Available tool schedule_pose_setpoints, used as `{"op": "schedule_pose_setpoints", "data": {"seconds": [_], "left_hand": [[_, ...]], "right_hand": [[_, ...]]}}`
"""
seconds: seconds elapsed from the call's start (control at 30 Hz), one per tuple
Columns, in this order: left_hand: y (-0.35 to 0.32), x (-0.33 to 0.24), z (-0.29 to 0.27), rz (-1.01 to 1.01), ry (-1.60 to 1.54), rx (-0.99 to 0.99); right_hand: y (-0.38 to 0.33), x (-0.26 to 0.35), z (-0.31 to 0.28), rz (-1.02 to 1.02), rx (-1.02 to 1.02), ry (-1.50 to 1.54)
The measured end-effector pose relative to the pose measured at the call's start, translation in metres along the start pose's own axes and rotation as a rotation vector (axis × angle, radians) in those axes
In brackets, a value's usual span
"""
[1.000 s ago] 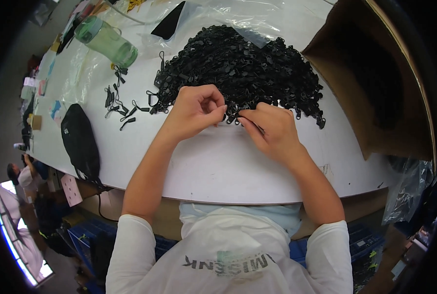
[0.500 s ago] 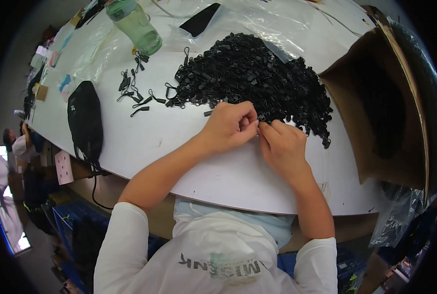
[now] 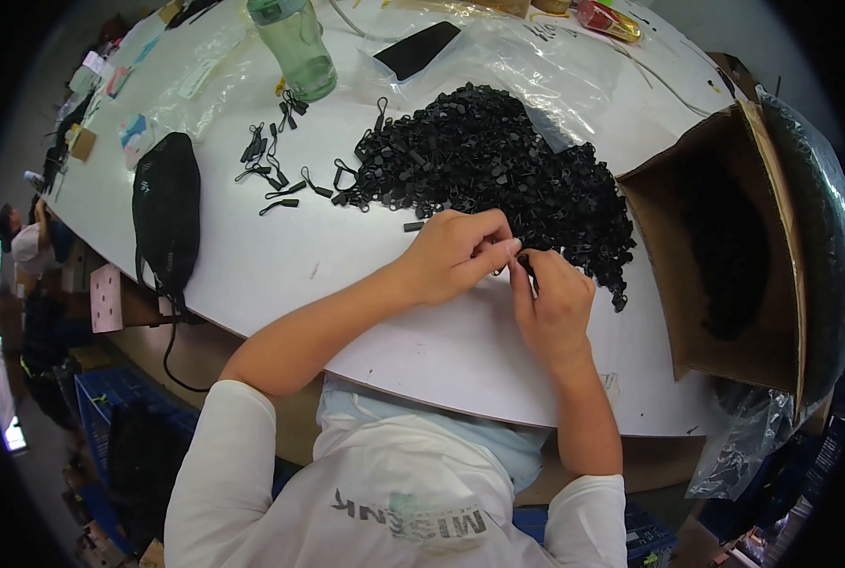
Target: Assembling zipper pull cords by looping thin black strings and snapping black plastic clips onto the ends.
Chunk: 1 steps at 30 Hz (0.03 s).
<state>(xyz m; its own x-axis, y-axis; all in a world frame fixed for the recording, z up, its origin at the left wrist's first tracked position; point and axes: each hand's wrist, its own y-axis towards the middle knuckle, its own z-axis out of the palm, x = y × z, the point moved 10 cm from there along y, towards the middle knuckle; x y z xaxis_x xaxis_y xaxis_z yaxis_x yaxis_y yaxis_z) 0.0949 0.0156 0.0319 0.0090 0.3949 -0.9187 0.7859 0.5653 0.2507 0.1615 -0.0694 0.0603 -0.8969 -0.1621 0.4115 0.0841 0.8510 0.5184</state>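
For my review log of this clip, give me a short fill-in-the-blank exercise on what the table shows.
1. Both hands meet at the near edge of a pile of small ____ parts.
2. The right hand and left hand pinch one part ____ them.
3. The green bottle stands ____.
4. The cardboard box lies to the person's ____.

Missing words: black; between; upright; right

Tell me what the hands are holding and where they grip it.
Both hands, left hand and right hand, pinch one small black piece between their fingertips beside the black pile; the exact grip point is hidden.
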Motion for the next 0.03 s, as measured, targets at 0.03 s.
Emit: {"op": "schedule_pose_setpoints", "data": {"seconds": [0.03], "left_hand": [[0.0006, 0.0001, 0.0008, 0.001, -0.002, 0.001]], "right_hand": [[0.0009, -0.0009, 0.0, -0.004, 0.014, 0.031]]}}
